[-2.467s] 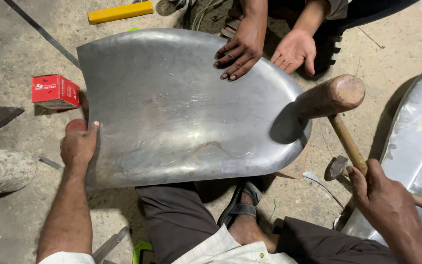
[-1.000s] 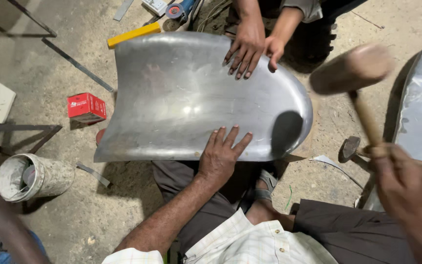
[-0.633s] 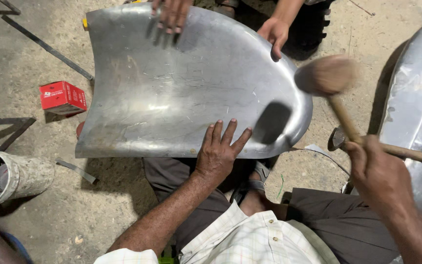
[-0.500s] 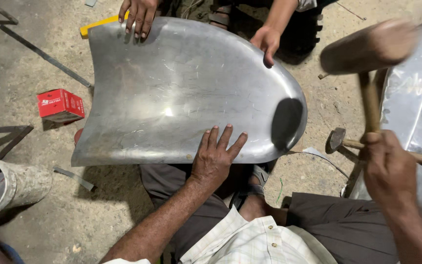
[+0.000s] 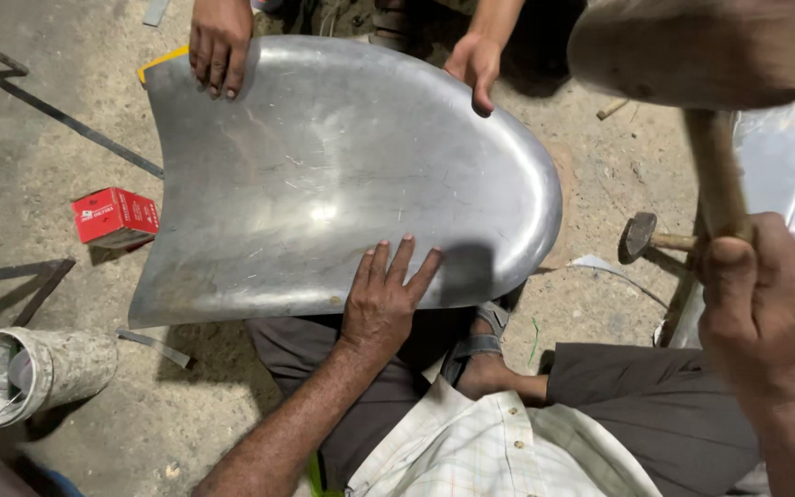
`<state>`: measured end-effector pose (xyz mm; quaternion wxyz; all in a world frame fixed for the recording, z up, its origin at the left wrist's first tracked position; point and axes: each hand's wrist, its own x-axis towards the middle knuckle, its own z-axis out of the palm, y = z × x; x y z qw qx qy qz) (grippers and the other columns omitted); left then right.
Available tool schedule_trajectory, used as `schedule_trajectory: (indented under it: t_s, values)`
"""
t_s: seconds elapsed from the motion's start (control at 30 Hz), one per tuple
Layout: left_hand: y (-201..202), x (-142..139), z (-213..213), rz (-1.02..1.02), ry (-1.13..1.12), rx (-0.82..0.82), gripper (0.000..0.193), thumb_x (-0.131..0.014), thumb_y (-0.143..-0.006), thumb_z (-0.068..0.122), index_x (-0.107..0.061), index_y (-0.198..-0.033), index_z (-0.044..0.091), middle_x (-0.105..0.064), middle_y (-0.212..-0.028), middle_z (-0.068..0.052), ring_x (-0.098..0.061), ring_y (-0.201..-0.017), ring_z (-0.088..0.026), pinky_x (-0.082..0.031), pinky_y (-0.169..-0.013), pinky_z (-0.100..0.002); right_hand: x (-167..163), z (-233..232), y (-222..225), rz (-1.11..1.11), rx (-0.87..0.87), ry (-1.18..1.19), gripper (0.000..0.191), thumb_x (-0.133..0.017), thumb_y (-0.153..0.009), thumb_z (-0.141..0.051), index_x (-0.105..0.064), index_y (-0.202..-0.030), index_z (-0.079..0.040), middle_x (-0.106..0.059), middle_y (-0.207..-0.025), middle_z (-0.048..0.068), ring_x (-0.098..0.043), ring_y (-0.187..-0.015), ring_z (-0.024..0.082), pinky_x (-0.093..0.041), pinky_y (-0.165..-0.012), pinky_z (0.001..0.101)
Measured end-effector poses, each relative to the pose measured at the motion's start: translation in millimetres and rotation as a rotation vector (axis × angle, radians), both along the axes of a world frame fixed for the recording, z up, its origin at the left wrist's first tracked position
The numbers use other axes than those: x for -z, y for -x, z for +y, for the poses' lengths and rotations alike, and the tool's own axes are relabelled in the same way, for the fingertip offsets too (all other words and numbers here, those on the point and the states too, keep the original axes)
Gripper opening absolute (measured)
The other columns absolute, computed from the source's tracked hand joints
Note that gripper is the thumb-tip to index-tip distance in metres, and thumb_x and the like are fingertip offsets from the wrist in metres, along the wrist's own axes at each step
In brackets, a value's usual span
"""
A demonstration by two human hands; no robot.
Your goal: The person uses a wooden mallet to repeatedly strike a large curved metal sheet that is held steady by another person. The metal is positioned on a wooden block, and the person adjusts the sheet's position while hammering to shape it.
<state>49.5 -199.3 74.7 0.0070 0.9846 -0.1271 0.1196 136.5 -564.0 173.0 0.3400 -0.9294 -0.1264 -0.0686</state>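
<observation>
Mallet (image 5: 720, 46) hanging raised, right of sheet's rounded end; I'm reading right hand (image 5: 766, 304) clenching handle, left hand (image 5: 384, 299) lying flat, fingers spread, pressing metal sheet (image 5: 324, 175) near edge.

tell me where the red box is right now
In the head view the red box lies on the concrete floor at the left, just off the left edge of the metal sheet, above the pale tube.

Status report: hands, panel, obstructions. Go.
Left hand flat on panel near edge. Right hand grips mallet, raised above panel. Second person's hands on far edge.
</observation>
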Motion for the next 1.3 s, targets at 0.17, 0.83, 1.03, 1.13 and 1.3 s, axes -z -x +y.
schedule_trajectory:
  t_s: [0.17, 0.83, 1.03, 1.13, 1.3]
  values:
    - [-2.0, 0.1, -3.1, -0.019, -0.028, -0.001, 0.072, -0.061, -0.09, -0.002, -0.043, -0.155, 0.02, -0.052, -0.147, -0.024, -0.056, -0.129, -0.046, -0.047, -0.111, -0.055, 1.3, 12.1, -10.9, -0.083, -0.123, 0.271, 0.048, -0.03, -0.118, -0.053, -0.055, -0.098, -0.016, -0.055, -0.06, 0.002, -0.047, -0.044, 0.011, -0.045, -0.042, 0.0292]
    - [-11.7, 14.2, 9.4, -0.117, -0.131, 0.072, 0.055, -0.061, -0.098, 0.008, -0.048, -0.151, 0.016, -0.06, -0.136, -0.026, -0.067, -0.115, -0.044, -0.057, -0.096, -0.053, -0.5, 0.1, -4.8, -0.016, -0.057, -0.019, 0.052, -0.032, -0.12, -0.052, -0.048, -0.103, -0.005, -0.045, -0.063, 0.003, -0.042, -0.045, 0.011, -0.036, -0.039, 0.0287]
    - [-16.8, 10.7, 11.0, -0.116, -0.132, 0.102, 0.056, -0.061, -0.095, 0.009, -0.048, -0.15, 0.013, -0.061, -0.135, -0.027, -0.068, -0.112, -0.044, -0.058, -0.093, -0.052, -2.3, 20.6, -18.2, 0.243, -0.029, 0.786, 0.047, -0.033, -0.112, -0.05, -0.057, -0.101, -0.011, -0.051, -0.054, 0.003, -0.045, -0.038, 0.018, -0.041, -0.031, 0.0352]
    - [-19.6, 8.7, 10.4, -0.131, -0.164, 0.103, 0.056, -0.062, -0.096, 0.01, -0.048, -0.15, 0.013, -0.062, -0.135, -0.027, -0.068, -0.111, -0.044, -0.059, -0.093, -0.052, -3.9, 18.1, -25.2, 0.299, 0.035, 0.569, 0.045, -0.032, -0.112, -0.047, -0.058, -0.104, -0.012, -0.05, -0.054, 0.001, -0.044, -0.034, 0.016, -0.041, -0.026, 0.0318]
    - [-20.8, 10.9, 10.4, -0.111, -0.147, 0.085, 0.056, -0.063, -0.097, 0.012, -0.05, -0.151, 0.014, -0.061, -0.134, -0.028, -0.069, -0.109, -0.045, -0.059, -0.092, -0.051, -0.2, 9.7, -24.0, -0.237, -0.152, 0.16, 0.052, -0.029, -0.118, -0.05, -0.049, -0.101, -0.005, -0.044, -0.061, 0.002, -0.04, -0.04, 0.011, -0.038, -0.034, 0.0284]
